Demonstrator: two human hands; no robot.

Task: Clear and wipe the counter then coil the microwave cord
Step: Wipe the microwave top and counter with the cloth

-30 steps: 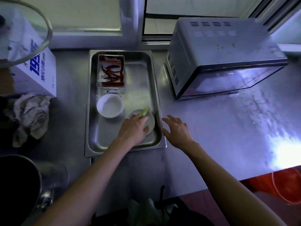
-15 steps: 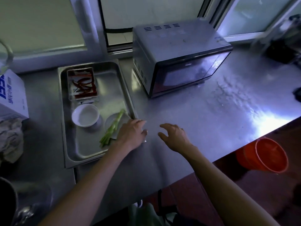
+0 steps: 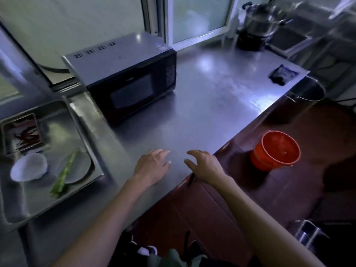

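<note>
Tray [image 3: 27, 212] with bowl [image 3: 28, 167], chillies [image 3: 27, 136], scallion [image 3: 62, 176]

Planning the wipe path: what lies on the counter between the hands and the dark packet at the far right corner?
Nothing: in the head view, the counter is bare between the left hand, right hand and dark packet.

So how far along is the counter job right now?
Early. Done: the green stalk, white bowl and chillies sit in the metal tray. In hand: nothing; the left hand and right hand are empty over the counter. Left: the dark packet, wiping, and the microwave cord.
</note>
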